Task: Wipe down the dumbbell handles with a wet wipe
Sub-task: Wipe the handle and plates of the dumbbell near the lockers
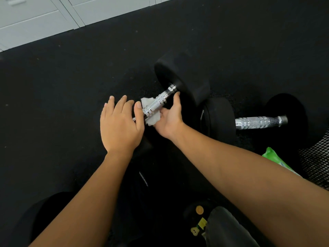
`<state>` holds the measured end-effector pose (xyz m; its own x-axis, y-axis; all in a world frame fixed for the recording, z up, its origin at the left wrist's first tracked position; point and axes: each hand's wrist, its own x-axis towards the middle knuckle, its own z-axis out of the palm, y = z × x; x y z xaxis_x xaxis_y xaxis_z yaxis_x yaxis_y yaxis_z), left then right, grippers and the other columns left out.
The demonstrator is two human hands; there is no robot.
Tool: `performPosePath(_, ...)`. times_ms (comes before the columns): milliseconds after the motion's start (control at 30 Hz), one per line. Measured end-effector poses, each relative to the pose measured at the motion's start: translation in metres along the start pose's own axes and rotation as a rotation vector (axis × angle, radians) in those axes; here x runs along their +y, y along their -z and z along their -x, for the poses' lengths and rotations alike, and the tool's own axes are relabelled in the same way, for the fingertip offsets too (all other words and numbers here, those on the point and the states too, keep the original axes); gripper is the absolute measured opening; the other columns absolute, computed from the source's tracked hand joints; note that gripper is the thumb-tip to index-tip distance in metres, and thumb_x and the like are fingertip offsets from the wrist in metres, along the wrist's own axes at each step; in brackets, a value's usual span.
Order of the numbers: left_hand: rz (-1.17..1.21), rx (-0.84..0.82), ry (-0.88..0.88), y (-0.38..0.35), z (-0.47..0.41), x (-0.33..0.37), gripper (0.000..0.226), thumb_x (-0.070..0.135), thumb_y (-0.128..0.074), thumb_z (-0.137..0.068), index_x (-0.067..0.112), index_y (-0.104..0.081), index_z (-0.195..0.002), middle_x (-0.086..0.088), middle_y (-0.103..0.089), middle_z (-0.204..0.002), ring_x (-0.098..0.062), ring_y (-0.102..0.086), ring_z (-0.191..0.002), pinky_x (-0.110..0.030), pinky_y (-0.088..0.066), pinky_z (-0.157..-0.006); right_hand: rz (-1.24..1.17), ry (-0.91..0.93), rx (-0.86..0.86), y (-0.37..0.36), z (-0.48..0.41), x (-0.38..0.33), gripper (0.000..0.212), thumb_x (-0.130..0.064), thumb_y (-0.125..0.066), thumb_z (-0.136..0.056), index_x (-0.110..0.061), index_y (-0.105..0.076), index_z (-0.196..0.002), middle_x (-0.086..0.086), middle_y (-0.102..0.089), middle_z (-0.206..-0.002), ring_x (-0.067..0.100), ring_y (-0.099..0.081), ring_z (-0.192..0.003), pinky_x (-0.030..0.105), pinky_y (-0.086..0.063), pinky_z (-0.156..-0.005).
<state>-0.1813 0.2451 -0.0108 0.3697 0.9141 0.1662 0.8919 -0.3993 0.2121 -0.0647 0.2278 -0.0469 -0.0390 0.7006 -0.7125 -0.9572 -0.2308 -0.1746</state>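
Note:
A black dumbbell lies on the dark floor, its knurled chrome handle (157,103) running from lower left to upper right into a big black head (183,77). A white wet wipe (152,120) is wrapped under the handle, showing on both sides of it. My right hand (169,120) cups the wipe from below and to the right, thumb raised beside the handle. My left hand (119,122) rests with fingers spread on the near head, thumb touching the handle and wipe. A second dumbbell lies to the right, with its chrome handle (258,122) bare.
A green wipes pack (274,157) lies at the right behind my forearm, next to a black mesh item (316,161). A dark bag with small charms (201,223) sits at the bottom. Pale cabinets (35,18) line the far left wall.

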Motion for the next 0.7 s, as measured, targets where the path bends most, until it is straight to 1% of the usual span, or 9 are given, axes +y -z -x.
performPosePath(167,0.007,0.006,0.005,0.000,0.000,0.000,0.062,0.042,-0.017,-0.095,0.010,-0.068,-0.108,-0.010,-0.063,-0.124,-0.034,-0.042,-0.132,-0.043,-0.030,-0.110,-0.026,0.074,0.022,-0.005,-0.004,0.007,0.084,-0.077,-0.034,-0.080,-0.013,-0.051,-0.132,0.011,-0.055,-0.134,0.027,-0.053,-0.124,0.041,-0.036,-0.110)
performPosePath(267,0.009,0.010,0.009,-0.001,0.000,0.000,0.061,0.042,-0.018,-0.095,0.009,-0.069,-0.106,-0.010,-0.064,-0.122,-0.034,-0.043,-0.131,-0.043,-0.030,-0.109,0.000,0.046,-0.023,-0.007,0.003,0.012,0.083,-0.074,-0.032,-0.083,-0.009,-0.051,-0.130,0.013,-0.054,-0.135,0.028,-0.051,-0.126,0.040,-0.036,-0.110)
performPosePath(367,0.017,0.023,0.004,-0.001,0.000,-0.001,0.060,0.040,-0.020,-0.095,0.008,-0.070,-0.103,-0.011,-0.066,-0.118,-0.036,-0.045,-0.129,-0.044,-0.032,-0.108,-0.001,0.015,-0.057,-0.005,0.007,0.014,0.089,-0.076,-0.029,-0.082,-0.004,-0.051,-0.130,0.017,-0.053,-0.136,0.030,-0.049,-0.128,0.040,-0.036,-0.110)
performPosePath(433,0.023,0.026,0.008,-0.001,0.000,0.000,0.059,0.040,-0.021,-0.095,0.007,-0.070,-0.101,-0.011,-0.067,-0.115,-0.036,-0.046,-0.128,-0.044,-0.032,-0.107,-0.001,-0.017,-0.075,-0.006,0.009,0.016,0.091,-0.079,-0.028,-0.079,-0.003,-0.057,-0.121,0.016,-0.061,-0.124,0.030,-0.051,-0.126,0.039,-0.041,-0.105)
performPosePath(500,0.029,0.025,0.009,-0.001,0.000,0.000,0.059,0.039,-0.021,-0.095,0.008,-0.070,-0.101,-0.010,-0.068,-0.114,-0.036,-0.046,-0.128,-0.044,-0.032,-0.107,-0.004,-0.025,-0.079,-0.010,0.011,0.018,0.086,-0.080,-0.027,-0.079,-0.004,-0.063,-0.100,0.014,-0.068,-0.098,0.029,-0.057,-0.116,0.039,-0.043,-0.098)
performPosePath(533,0.032,0.023,0.008,-0.001,0.000,0.000,0.059,0.039,-0.021,-0.095,0.008,-0.070,-0.101,-0.010,-0.068,-0.113,-0.036,-0.046,-0.128,-0.044,-0.032,-0.107,-0.006,-0.021,-0.076,-0.012,0.012,0.019,0.084,-0.079,-0.026,-0.080,-0.004,-0.063,-0.092,0.013,-0.069,-0.089,0.027,-0.059,-0.110,0.040,-0.042,-0.098)
performPosePath(567,0.033,0.021,0.007,-0.001,0.000,0.000,0.059,0.040,-0.020,-0.095,0.008,-0.070,-0.101,-0.009,-0.069,-0.112,-0.036,-0.046,-0.128,-0.044,-0.032,-0.107,-0.005,-0.018,-0.069,-0.012,0.012,0.021,0.084,-0.079,-0.026,-0.080,-0.005,-0.062,-0.089,0.012,-0.069,-0.088,0.026,-0.060,-0.107,0.040,-0.041,-0.100)
performPosePath(633,0.037,0.019,0.003,-0.001,0.000,-0.001,0.060,0.040,-0.020,-0.095,0.008,-0.071,-0.100,-0.008,-0.069,-0.110,-0.036,-0.046,-0.128,-0.044,-0.033,-0.107,0.011,-0.023,-0.060,-0.010,0.012,0.022,0.085,-0.080,-0.026,-0.079,-0.004,-0.062,-0.091,0.013,-0.068,-0.099,0.030,-0.057,-0.117,0.040,-0.039,-0.107)
performPosePath(700,0.039,0.022,0.001,-0.001,-0.001,-0.001,0.060,0.039,-0.020,-0.095,0.008,-0.071,-0.098,-0.008,-0.070,-0.109,-0.036,-0.047,-0.127,-0.045,-0.033,-0.106,0.033,-0.050,-0.053,-0.004,0.013,0.021,0.090,-0.082,-0.027,-0.077,-0.002,-0.062,-0.100,0.015,-0.065,-0.109,0.031,-0.053,-0.123,0.039,-0.039,-0.108)
